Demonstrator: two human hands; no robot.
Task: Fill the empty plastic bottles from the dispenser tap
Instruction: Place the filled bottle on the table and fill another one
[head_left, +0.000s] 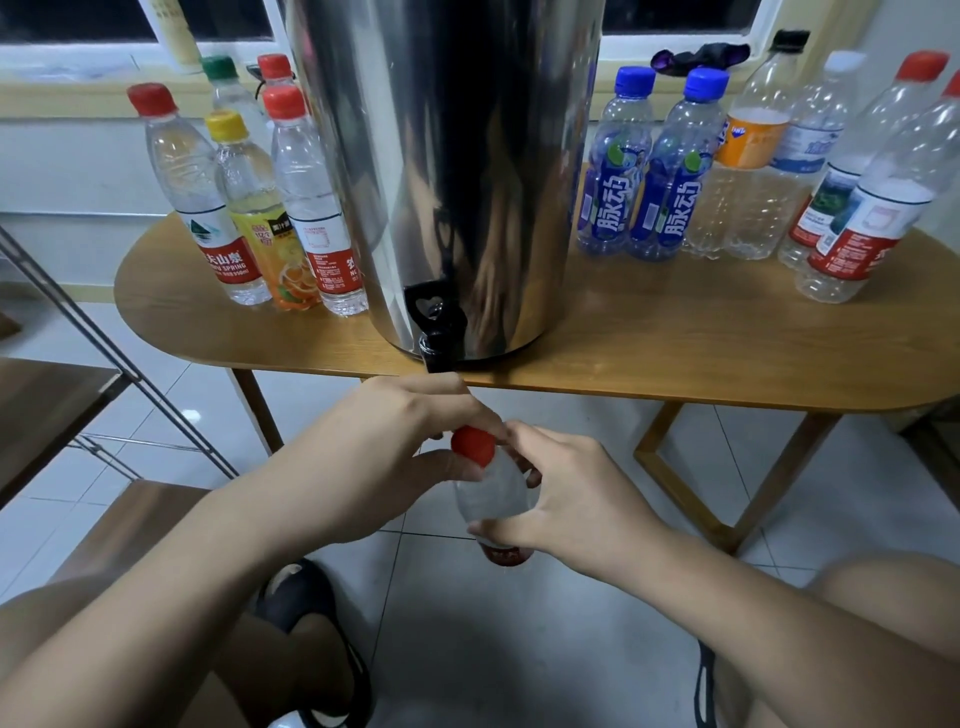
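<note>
L grip (400, 441) pinches red cap (472, 446) of clear bottle (493, 499); R grip (571, 499) wraps its body. Bottle held below counter (675, 338) edge, just under black tap (439, 332) of steel dispenser (457, 156); 2 blue-cap btls (615, 171) stand beside it.

wooden table (675, 332) | steel dispenser (447, 156) centre | bottles left (249, 208), right (779, 171)

Two blue-capped bottles (613, 208) (675, 213) on the right side of the counter (675, 332) carry blue labels with large white characters 脉动. On the left, the front red-capped bottle (221, 254) has a red label reading 夫山泉 above "SPRING", its beginning turned away. The other labels are too small or blurred to read.
</note>
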